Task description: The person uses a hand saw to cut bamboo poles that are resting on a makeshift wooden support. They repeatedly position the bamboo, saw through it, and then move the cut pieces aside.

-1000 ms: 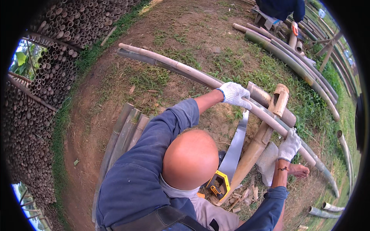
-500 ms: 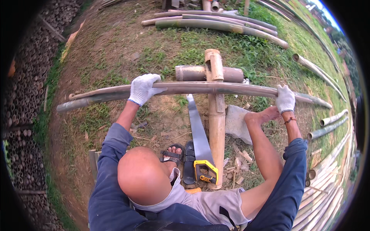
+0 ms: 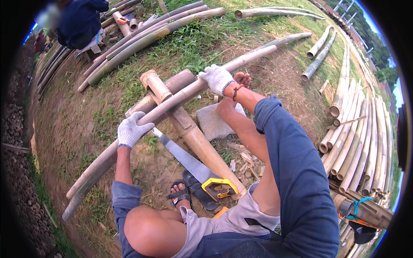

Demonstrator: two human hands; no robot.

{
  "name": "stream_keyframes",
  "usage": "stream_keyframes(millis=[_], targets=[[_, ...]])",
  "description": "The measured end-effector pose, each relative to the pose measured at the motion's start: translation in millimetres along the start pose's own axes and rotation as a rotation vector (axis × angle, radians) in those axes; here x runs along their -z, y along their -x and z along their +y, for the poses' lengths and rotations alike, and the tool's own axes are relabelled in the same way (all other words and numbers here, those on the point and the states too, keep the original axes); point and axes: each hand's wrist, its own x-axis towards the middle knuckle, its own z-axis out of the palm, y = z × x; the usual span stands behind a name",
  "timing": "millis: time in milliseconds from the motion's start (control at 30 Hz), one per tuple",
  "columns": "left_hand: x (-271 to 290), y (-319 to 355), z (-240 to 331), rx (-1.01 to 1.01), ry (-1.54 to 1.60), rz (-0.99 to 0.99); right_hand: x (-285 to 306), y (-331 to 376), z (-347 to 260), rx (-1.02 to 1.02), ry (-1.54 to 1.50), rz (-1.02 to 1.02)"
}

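Left hand (image 3: 132, 130), white knit glove: grip closed over the long bamboo pole (image 3: 172, 105), toward its lower, nearer stretch. Half a second back this hand held the pole in much the same way; the hold has not let go.

Right hand (image 3: 217, 78), white knit glove, cord band at the wrist: grip closed around the same pole farther up, just beside the person's raised bare foot (image 3: 243, 78). Also unchanged in its hold.

Long bamboo pole: lies across a thicker bamboo post (image 3: 195, 137) that slants up from the ground to a cut, notched top (image 3: 154, 84); a second short thick piece (image 3: 170, 88) lies just behind. In the earlier views the pole ran level across the picture; it now runs on a diagonal from lower left to upper right. Most of that looks like the head turning, so whether the pole itself has slid along its rest cannot be told. By my reading the pole is being held steady or positioned on the rest, with no cutting under way.

Handsaw (image 3: 193, 165), yellow and black handle: lies on the ground along the post, touched by neither hand, same place as before.

Flat grey stone (image 3: 215, 124): on the ground under the right leg.

Sandalled foot (image 3: 183, 195): planted beside the saw handle.

Stacked bamboo poles (image 3: 357, 142): at the right, well apart. More poles (image 3: 142, 34) lie on the grass at the far side, near another person in dark blue (image 3: 79, 21).
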Motion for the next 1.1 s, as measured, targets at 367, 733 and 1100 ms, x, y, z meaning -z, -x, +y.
stream_keyframes(millis=[367,733,1100], targets=[[-1.5,9.3,-27.6,0.013,0.153,-0.074,-38.7,-18.4,14.4,0.128,0.059,0.026],[4.4,2.4,-36.2,0.081,0.292,-0.235,-13.9,-22.5,-19.4,0.205,0.033,0.033],[-1.4,-2.8,-30.8,0.099,0.336,-0.152,-9.0,-19.5,-47.8,0.084,0.074,0.051]])
